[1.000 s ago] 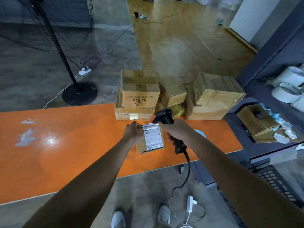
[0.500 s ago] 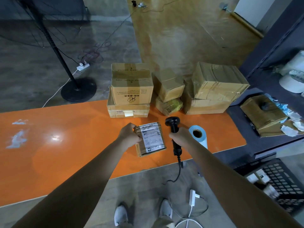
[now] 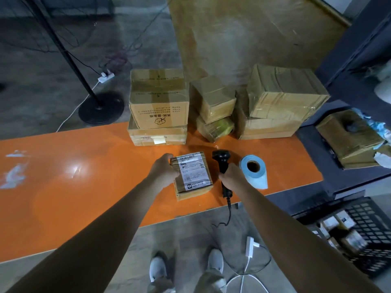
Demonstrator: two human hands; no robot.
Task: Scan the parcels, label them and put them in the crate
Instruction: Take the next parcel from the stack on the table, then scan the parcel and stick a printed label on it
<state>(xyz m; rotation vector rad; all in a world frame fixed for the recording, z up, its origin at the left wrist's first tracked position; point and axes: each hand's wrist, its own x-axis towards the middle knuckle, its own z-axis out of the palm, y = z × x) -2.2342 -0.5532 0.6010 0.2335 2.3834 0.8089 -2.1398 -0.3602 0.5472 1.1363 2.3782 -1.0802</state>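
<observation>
A small brown parcel (image 3: 193,176) with a white printed label on top lies on the orange table (image 3: 84,176). My left hand (image 3: 164,169) grips its left side. My right hand (image 3: 231,174) holds the handle of a black barcode scanner (image 3: 222,163), which lies on the table just right of the parcel, its cable hanging over the front edge. A blue label roll (image 3: 255,173) lies to the right of the scanner. A black crate (image 3: 364,233) with several parcels inside stands on the floor at the lower right.
Stacked cardboard boxes (image 3: 159,106) line the table's far edge, with more boxes (image 3: 281,102) to the right. A dark shelf (image 3: 349,144) at the right carries a brown box and scraps. A fan stand (image 3: 100,106) and power strip sit on the floor beyond.
The scanner has come down from above the parcel's label to the table beside it. The parcel has been lowered flat. The view tilted down, bringing the crate into sight.
</observation>
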